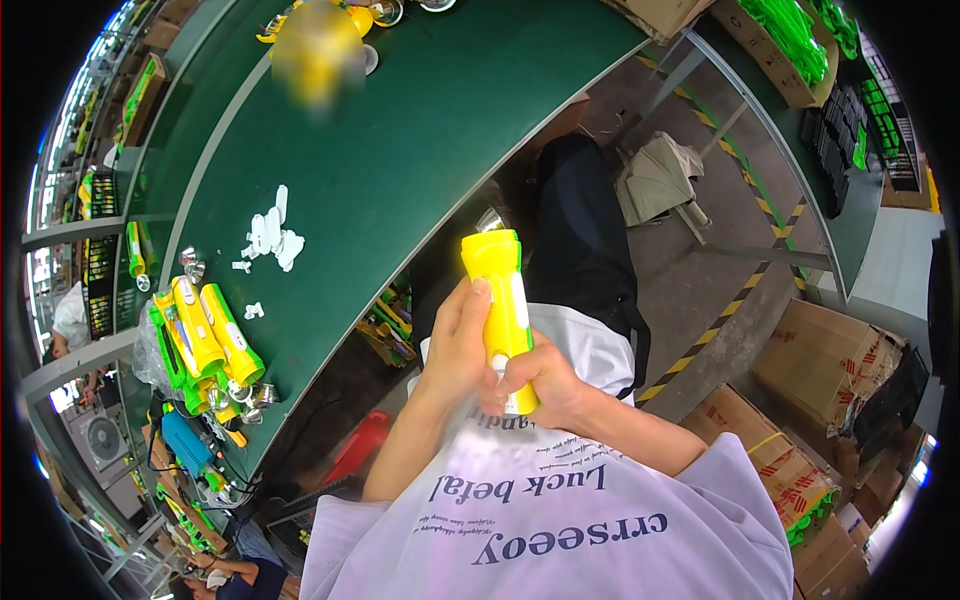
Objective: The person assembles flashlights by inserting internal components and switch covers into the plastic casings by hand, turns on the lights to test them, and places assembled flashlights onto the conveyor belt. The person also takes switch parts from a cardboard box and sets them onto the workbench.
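Observation:
A yellow flashlight body (509, 315) is held in front of my chest, its wide head pointing away from me. My left hand (457, 345) wraps around its left side, with the thumb lying along the barrel. From the right, my right hand (548, 377) grips the lower end, thumb pressed near a small white piece (501, 366) on the barrel. A shiny silver part (490, 222) shows just beyond the head; whether it is joined to it I cannot tell. The fingertips under the barrel are partly hidden.
A green-topped table (330, 200) stretches left and ahead. It bears loose white plastic pieces (268, 238), a pile of yellow-green flashlight bodies (200, 330) with silver reflectors (262, 395), and yellow parts (318, 55) at the far end. Cardboard boxes (825, 360) stand on the right.

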